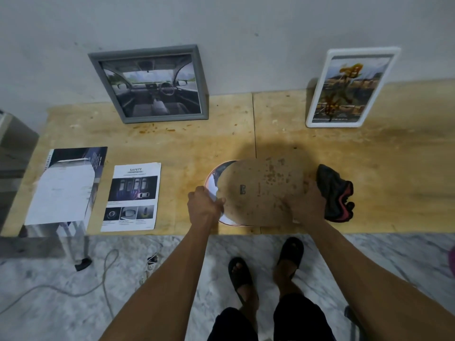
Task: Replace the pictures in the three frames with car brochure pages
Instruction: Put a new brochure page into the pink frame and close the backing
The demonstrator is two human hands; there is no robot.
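A: Start at the left of the tabletop (172, 148). What lies there?

B: Far to the left of the round frame (216, 193), a large car brochure (66, 185) lies flat near the front edge. Just beside it, on the side nearer the round frame, is a loose brochure page (133, 196) headed "SAFETY".

A: And behind those?

B: A grey frame (151, 82) leans against the wall, behind and to the left of the round frame. It shows a car interior.

A: Now the round frame itself.

B: It lies at the front edge of the tabletop. A brown round backing board (261, 190) sits over it, shifted rightwards, so a crescent of the frame and the picture in it shows on the left.

A: The hands?

B: The left hand (204, 203) is clamped on the frame's left rim, thumb on top. The right hand (305, 205) is closed on the board's right edge, fingers tucked under it.

A: Anything further right?

B: A dark cloth (334, 193) with a red edge lies just right of the board, touching the right hand. A white frame (349, 87) leans on the wall, behind and to the right of the round frame, holding a landscape picture.
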